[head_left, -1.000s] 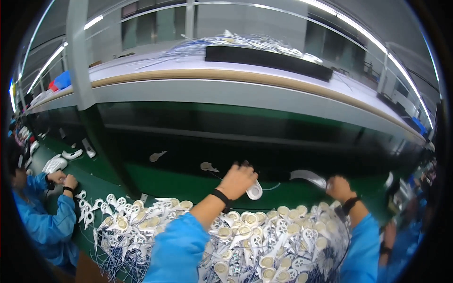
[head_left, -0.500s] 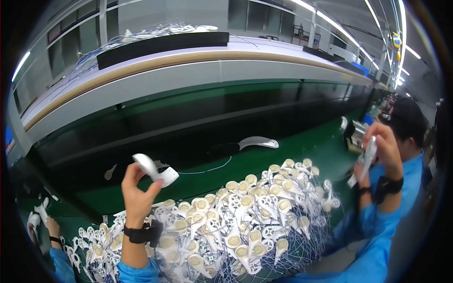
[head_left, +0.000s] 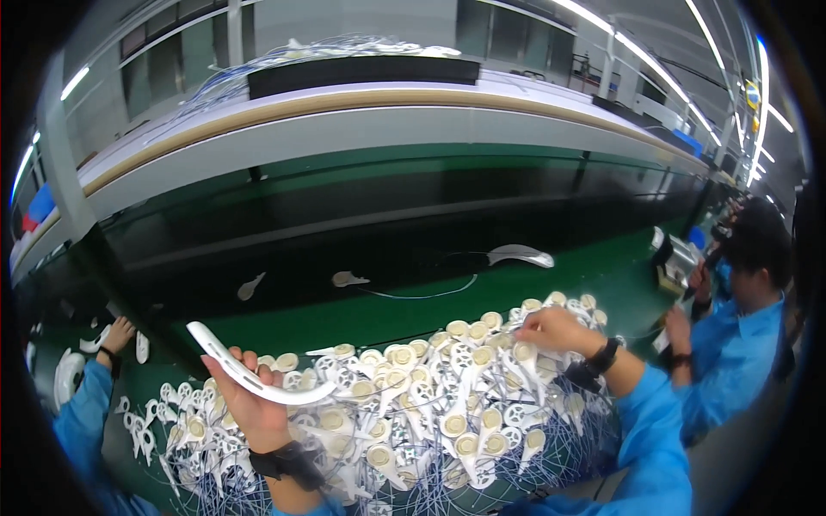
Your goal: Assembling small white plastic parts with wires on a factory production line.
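Note:
My left hand [head_left: 249,404] is closed around a long, curved white plastic shell [head_left: 284,394] with slots along its side, held above the left part of the pile. My right hand [head_left: 555,331] reaches into the upper right of the pile [head_left: 413,413], its fingers bent and drawn together. Just below those fingertips sits a white part with a round beige disc [head_left: 524,351]; whether they grip it cannot be made out. The pile consists of many similar white disc parts and spoked white pieces, tangled with thin grey wires.
A dark belt [head_left: 370,228] runs behind the green bench [head_left: 447,301]. On the belt lie a white disc part [head_left: 348,279] and a curved white shell [head_left: 521,255]. A co-worker in blue [head_left: 744,318] sits at the right; another person's hand [head_left: 118,334] handles white parts at the left.
My right hand has come left and down from the right side to the pile, and the white piece it held no longer shows there. My left hand has lowered and turned its shell.

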Available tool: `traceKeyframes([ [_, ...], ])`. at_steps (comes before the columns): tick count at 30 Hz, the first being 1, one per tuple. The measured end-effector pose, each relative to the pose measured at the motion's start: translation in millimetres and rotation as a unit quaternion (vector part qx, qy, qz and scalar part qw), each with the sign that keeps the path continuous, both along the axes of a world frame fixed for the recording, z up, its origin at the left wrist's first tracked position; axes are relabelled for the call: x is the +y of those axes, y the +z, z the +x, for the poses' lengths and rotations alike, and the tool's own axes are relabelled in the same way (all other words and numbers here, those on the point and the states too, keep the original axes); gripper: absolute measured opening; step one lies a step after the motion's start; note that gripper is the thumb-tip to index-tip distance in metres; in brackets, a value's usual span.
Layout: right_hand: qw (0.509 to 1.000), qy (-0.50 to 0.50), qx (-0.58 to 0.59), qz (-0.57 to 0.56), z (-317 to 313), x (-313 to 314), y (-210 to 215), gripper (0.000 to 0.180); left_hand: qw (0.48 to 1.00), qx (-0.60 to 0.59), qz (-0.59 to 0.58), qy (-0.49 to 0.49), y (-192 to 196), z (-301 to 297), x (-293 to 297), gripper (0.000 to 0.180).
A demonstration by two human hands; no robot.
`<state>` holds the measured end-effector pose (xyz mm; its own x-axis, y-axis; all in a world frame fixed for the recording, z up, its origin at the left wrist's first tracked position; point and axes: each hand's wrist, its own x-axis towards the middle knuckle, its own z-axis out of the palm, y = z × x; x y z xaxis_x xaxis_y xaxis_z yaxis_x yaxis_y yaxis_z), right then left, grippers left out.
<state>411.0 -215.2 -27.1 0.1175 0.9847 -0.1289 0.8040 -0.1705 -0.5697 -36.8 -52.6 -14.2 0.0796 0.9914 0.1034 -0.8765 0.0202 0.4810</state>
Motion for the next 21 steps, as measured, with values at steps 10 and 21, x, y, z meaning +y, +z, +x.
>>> traceKeyframes([
  [10,0.982,0.054,-0.148,0.108,-63,175,-7,0.022,0.993,0.074,-0.082,0.051,-2,-14,-3,0.036],
  [21,0.947,0.03,-0.291,0.133,-136,323,-89,0.031,0.982,0.187,0.006,0.036,-2,6,-11,0.025],
])
